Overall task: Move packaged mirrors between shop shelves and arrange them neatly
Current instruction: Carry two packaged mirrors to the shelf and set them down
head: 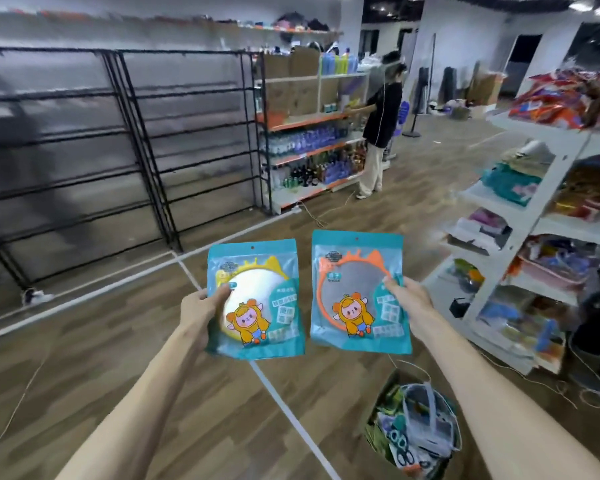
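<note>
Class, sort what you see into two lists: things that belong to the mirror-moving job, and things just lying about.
Job: yellow mirror pack, held by the left hand; orange mirror pack, held by the right hand; black wire shelves, perhaps.
Lying about: box of oddments on the floor; bottles on the far shelves; snack bags.

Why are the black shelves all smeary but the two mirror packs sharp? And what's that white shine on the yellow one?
Head view: the black shelves on the left are smeared by motion blur; the yellow mirror pack and orange mirror pack at the centre are sharp; the yellow one's mirror face glares white with reflected light; the wide lens curves the edges.
</note>
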`<state>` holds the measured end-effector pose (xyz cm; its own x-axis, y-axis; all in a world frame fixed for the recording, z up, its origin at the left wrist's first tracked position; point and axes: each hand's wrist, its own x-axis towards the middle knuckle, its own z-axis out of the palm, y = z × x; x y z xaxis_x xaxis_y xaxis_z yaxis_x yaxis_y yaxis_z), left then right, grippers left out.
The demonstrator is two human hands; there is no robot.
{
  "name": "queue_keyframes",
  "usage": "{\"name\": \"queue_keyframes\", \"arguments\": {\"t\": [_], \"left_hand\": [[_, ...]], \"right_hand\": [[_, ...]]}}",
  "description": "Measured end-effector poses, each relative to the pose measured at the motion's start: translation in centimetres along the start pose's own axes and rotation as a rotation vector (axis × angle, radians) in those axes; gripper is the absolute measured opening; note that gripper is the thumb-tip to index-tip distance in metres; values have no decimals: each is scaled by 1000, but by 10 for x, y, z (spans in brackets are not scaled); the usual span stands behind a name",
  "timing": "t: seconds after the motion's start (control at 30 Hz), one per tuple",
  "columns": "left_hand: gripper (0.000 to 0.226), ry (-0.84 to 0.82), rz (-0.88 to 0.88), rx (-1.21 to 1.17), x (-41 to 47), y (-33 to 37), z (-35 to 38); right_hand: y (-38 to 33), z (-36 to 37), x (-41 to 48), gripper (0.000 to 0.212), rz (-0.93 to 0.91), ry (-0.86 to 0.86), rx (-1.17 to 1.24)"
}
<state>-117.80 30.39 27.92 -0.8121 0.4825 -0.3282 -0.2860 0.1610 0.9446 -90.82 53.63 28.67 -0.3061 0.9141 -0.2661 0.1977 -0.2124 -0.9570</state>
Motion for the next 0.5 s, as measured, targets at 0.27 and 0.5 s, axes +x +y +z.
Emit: {"name": "queue_keyframes", "arguments": {"t": [0.27,0.5], "left_hand": [[28,-30,54,62,179,87,50],[31,-76,54,40,315,145,103]], "right_hand": [[-57,77,179,16,15,26,65],[-94,131,290,14,32,37,115]]}}
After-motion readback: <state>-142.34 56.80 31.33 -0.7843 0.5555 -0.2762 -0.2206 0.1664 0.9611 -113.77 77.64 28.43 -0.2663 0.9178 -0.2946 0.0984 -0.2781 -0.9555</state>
